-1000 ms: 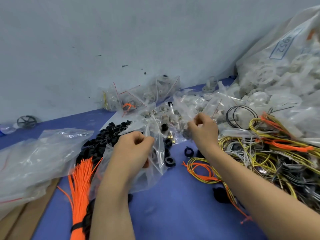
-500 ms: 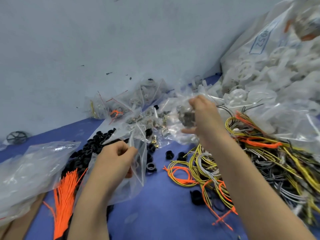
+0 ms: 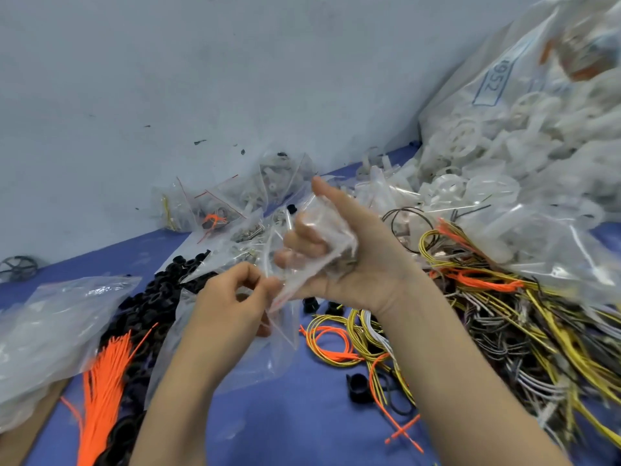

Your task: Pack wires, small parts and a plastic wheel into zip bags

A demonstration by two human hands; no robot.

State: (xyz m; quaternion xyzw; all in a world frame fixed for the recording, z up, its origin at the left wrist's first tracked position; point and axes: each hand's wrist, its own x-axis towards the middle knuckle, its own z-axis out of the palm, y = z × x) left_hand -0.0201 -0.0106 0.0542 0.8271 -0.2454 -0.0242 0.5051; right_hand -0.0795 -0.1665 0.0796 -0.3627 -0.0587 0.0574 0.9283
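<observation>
My right hand (image 3: 349, 257) is raised over the blue table, thumb up, its fingers curled round a small clear zip bag (image 3: 319, 237) with small parts bunched in the palm. My left hand (image 3: 232, 297) pinches the lower red-striped edge of that same bag between thumb and fingers. Beneath my left hand lies a stack of empty clear zip bags (image 3: 255, 351). A tangle of yellow, orange, grey and black wires (image 3: 504, 324) lies to the right. White plastic wheels (image 3: 470, 142) fill a big clear sack at the far right.
Black plastic rings (image 3: 158, 297) are heaped left of centre, beside a bundle of orange ties (image 3: 104, 388). Filled small zip bags (image 3: 235, 203) lean at the wall. A large clear bag (image 3: 47, 331) lies at the left. A black wheel (image 3: 18, 268) sits far left.
My right hand lifted the small bag of parts from the pile and brought it left toward my left hand. My left hand rose from the bag stack and took the bag's lower edge.
</observation>
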